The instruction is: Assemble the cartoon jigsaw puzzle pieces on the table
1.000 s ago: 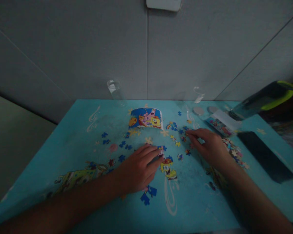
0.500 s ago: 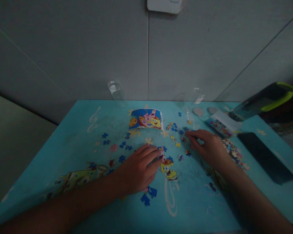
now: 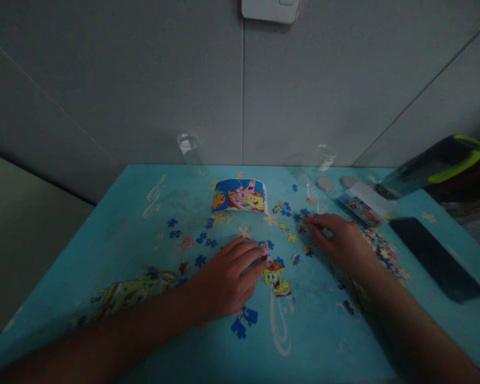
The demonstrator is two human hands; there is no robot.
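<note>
My left hand (image 3: 232, 274) lies palm down with its fingers stretched out, the tips on the edge of a joined group of puzzle pieces (image 3: 278, 280) with a yellow cartoon face. Part of that group is hidden under the fingers. Near the wrist are blue joined puzzle pieces (image 3: 244, 322). Farther right, my right hand (image 3: 338, 237) has thumb and index finger pinched at a small puzzle piece, mostly covered by the fingertips, among loose blue pieces (image 3: 298, 216). A curved picture sheet (image 3: 240, 196) with two cartoon figures stands beyond both hands.
Loose blue pieces (image 3: 202, 238) lie left of centre. A heap of pieces (image 3: 384, 250) sits by my right forearm, beside a dark flat object (image 3: 436, 258) and a small printed box (image 3: 360, 208). Clear cylinders (image 3: 192, 152), round lids (image 3: 325, 184) and a bottle (image 3: 428, 165) stand toward the wall.
</note>
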